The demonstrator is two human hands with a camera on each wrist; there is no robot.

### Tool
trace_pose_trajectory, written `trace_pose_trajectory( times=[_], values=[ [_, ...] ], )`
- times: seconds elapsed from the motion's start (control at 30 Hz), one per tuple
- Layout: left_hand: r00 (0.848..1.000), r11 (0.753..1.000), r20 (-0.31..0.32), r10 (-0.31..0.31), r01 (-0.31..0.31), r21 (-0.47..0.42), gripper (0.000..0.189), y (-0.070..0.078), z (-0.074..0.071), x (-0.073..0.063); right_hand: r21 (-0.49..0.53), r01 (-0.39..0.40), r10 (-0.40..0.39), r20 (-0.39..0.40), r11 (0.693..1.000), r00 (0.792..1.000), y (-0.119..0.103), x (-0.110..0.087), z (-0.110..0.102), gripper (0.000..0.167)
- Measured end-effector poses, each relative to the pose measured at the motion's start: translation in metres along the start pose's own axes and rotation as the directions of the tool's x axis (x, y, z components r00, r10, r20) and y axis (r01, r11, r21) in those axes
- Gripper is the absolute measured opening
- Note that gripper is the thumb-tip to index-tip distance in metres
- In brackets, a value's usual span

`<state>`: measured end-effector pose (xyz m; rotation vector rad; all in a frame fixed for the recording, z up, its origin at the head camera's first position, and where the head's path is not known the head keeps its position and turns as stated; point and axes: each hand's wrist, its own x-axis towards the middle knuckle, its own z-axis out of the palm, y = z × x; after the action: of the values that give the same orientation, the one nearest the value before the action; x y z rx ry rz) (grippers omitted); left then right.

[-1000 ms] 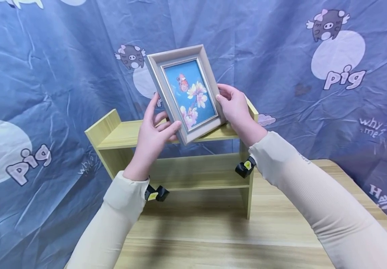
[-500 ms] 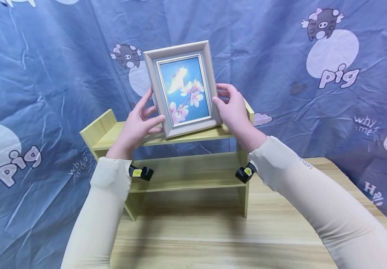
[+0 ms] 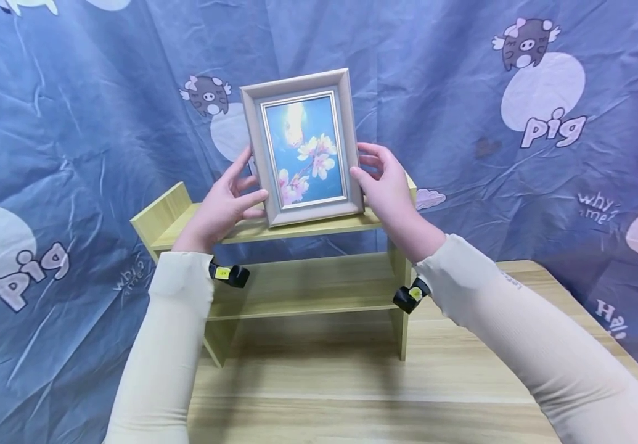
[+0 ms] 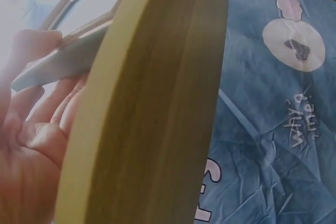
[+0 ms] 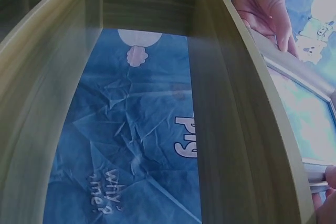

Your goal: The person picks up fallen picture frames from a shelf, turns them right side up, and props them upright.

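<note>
A picture frame (image 3: 257, 148), pale with a blue picture of pink-white blossoms, stands nearly upright at the top shelf of a wooden shelf unit (image 3: 307, 228), leaning slightly to the left. My left hand (image 3: 221, 206) holds its lower left edge, the thumb at the front and the fingers spread behind. In the left wrist view that thumb lies over the frame's edge. On the opposite side my right hand (image 3: 388, 185) pinches the right edge between thumb and fingers. Only bits of the right hand (image 5: 329, 182) show in the right wrist view, at its right border.
The shelf unit stands on a wooden table (image 3: 307, 394), with a raised end panel (image 3: 163, 213) at its left. A middle shelf (image 3: 307, 283) runs below the top one. Close behind hangs a blue curtain (image 3: 452, 111) with pig prints.
The picture frame has turned more upright and settled lower onto the top shelf. My left hand has moved left and up with its edge; the right hand has kept its hold.
</note>
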<state>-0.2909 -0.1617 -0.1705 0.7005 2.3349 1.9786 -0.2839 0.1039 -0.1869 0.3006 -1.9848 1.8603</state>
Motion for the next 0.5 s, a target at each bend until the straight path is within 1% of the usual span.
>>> trace_pose_trajectory(
  times=[0.07, 0.23, 0.4, 0.5],
  values=[
    [1.0, 1.0, -0.003, -0.004, 0.004, 0.016, 0.084, 0.0004, 0.0004, 0.001, 0.026, -0.01, 0.01, 0.005, 1.0, 1.0, 0.0008, -0.001, -0.0007, 0.043],
    [1.0, 0.999, -0.017, -0.025, 0.025, 0.042, 0.084, 0.0012, 0.0005, 0.0021, 0.051, -0.032, 0.031, 0.014, 0.998, 0.999, 0.0005, -0.0044, -0.0002, 0.044],
    [0.999, 0.997, -0.022, -0.03, 0.032, 0.066, 0.084, 0.0025, 0.001, 0.0016, 0.062, -0.027, 0.026, 0.012, 0.998, 1.0, -0.0008, -0.0062, -0.0002, 0.044],
    [0.999, 0.996, -0.044, -0.025, 0.029, 0.083, 0.083, 0.005, 0.0038, 0.0006, 0.051, -0.016, 0.016, 0.002, 0.999, 1.0, -0.0012, -0.0065, -0.0001, 0.044]
  ],
)
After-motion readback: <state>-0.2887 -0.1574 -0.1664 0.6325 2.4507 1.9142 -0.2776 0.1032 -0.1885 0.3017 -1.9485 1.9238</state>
